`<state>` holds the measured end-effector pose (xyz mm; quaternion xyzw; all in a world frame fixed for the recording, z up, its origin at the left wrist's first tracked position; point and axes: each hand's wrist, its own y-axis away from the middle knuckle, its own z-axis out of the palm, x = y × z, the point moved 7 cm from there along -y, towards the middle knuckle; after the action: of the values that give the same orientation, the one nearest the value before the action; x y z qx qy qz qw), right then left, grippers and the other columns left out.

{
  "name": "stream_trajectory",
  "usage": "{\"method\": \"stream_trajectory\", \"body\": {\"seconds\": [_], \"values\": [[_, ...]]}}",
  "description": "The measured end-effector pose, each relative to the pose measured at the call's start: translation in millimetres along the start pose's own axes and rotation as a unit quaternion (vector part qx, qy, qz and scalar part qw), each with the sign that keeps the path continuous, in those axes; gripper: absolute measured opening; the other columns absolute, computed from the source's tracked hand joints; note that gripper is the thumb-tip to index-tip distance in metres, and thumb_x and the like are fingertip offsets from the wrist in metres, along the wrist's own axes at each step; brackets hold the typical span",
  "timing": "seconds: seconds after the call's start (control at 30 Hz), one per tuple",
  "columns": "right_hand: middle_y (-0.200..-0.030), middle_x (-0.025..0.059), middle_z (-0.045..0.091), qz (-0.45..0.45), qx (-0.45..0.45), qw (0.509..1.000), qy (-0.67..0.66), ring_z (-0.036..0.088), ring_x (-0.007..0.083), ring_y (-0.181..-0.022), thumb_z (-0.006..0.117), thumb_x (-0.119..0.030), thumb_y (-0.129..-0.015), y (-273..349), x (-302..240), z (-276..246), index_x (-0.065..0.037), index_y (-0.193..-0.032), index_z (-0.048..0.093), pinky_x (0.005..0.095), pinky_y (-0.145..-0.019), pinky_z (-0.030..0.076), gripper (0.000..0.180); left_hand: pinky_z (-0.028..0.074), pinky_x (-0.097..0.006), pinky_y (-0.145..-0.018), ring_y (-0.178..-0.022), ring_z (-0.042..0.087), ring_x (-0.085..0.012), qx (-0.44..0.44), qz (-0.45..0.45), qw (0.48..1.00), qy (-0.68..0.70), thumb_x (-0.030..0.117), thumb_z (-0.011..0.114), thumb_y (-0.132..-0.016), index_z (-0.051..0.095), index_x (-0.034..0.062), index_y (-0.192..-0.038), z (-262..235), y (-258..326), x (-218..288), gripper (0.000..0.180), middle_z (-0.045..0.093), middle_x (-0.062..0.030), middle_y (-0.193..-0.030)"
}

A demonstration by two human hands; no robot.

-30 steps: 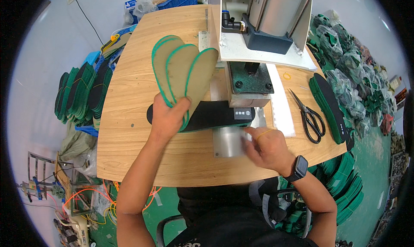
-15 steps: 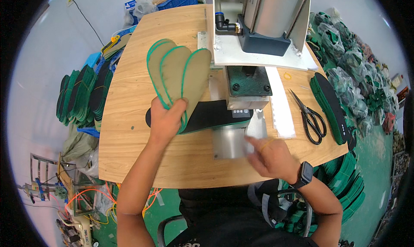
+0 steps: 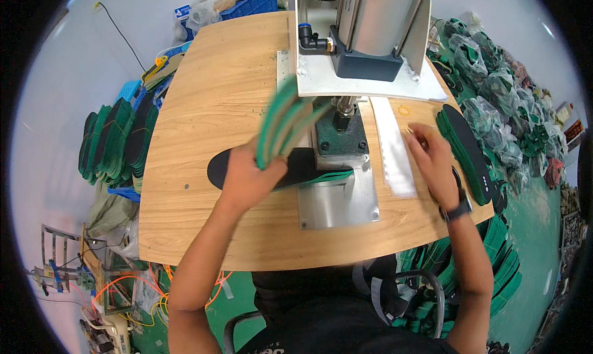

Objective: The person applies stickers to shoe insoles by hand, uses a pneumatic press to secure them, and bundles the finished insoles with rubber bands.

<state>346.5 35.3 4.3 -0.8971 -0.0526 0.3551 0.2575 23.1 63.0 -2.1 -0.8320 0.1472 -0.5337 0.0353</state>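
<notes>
At far left, green insoles (image 3: 111, 145) stand stacked beside the wooden table (image 3: 204, 230). A blue crate (image 3: 247, 3) sits beyond the table's far edge. The left hand (image 3: 247, 175) grips a fan of green-edged insoles (image 3: 284, 122), fingers clamped on their lower ends, above a black insole (image 3: 296, 168) lying under the press (image 3: 358, 45). A white strip (image 3: 392, 150) lies just right of the press plate. The right hand (image 3: 432, 159) rests beside it, fingers loosely apart, near a black insole stack (image 3: 466, 147). Clear bags of green insoles (image 3: 494, 107) pile at right.
</notes>
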Motion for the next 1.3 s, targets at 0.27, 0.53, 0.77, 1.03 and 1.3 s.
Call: {"method": "stream_trajectory", "body": {"seconds": [0.27, 0.53, 0.77, 1.03, 1.3], "values": [[-0.083, 0.0222, 0.066, 0.017, -0.009, 0.970, 0.243, 0.065, 0.0370, -0.080, 0.073, -0.037, -0.075, -105, 74, 80, 0.004, -0.087, 0.066, 0.0432, -0.071, 0.051, 0.043, 0.045, -0.033, -0.092, -0.103, 0.062, -0.0308, -0.068, 0.059, 0.995, -0.031, 0.022, 0.070, -0.076, 0.036, 0.0058, -0.140, 8, 0, 17, 0.074, 0.064, -0.0192, -0.113], [-0.082, 0.0238, 0.066, 0.055, 0.057, 0.986, 0.145, 0.065, 0.0381, -0.080, 0.073, -0.031, -0.071, -118, 141, 74, 0.003, -0.079, 0.067, 0.0420, -0.072, 0.051, 0.036, 0.017, -0.046, -0.112, -0.141, 0.015, -0.0392, 0.106, 0.276, 0.946, -0.131, 0.026, 0.055, -0.087, 0.019, -0.0033, -0.145, -19, 11, 55, 0.074, 0.027, -0.0229, -0.148], [-0.077, 0.0204, 0.066, 0.064, 0.097, 0.981, 0.157, 0.064, 0.0372, -0.075, 0.062, -0.024, -0.077, -101, 65, 36, -0.001, -0.074, 0.069, 0.0440, -0.071, 0.051, 0.024, 0.046, -0.035, -0.086, -0.098, 0.057, -0.0261, 0.056, 0.280, 0.950, 0.123, 0.001, 0.054, -0.078, 0.052, -0.0052, -0.117, -1, 60, 78, 0.039, 0.058, -0.0188, -0.111], [-0.059, 0.0111, 0.061, 0.083, -0.006, 0.995, -0.054, 0.060, 0.0201, -0.053, 0.055, -0.019, -0.088, -21, -29, -4, 0.002, -0.073, 0.061, 0.0321, -0.053, 0.046, 0.026, 0.039, -0.035, -0.088, -0.096, 0.049, -0.0233, -0.096, 0.227, 0.969, -0.010, 0.014, 0.048, -0.092, 0.064, 0.0012, -0.106, 70, 63, 77, 0.025, 0.051, -0.0101, -0.104], [-0.069, 0.0166, 0.060, -0.001, -0.256, 0.940, -0.226, 0.060, 0.0334, -0.061, 0.063, -0.011, -0.082, 141, -132, -15, -0.003, -0.087, 0.059, 0.0367, -0.055, 0.047, 0.011, 0.041, -0.037, -0.096, -0.111, 0.054, -0.0213, -0.315, 0.018, 0.915, 0.250, 0.025, 0.053, -0.093, 0.060, 0.0029, -0.114, 134, 93, 33, 0.031, 0.061, -0.0110, -0.116]]}}
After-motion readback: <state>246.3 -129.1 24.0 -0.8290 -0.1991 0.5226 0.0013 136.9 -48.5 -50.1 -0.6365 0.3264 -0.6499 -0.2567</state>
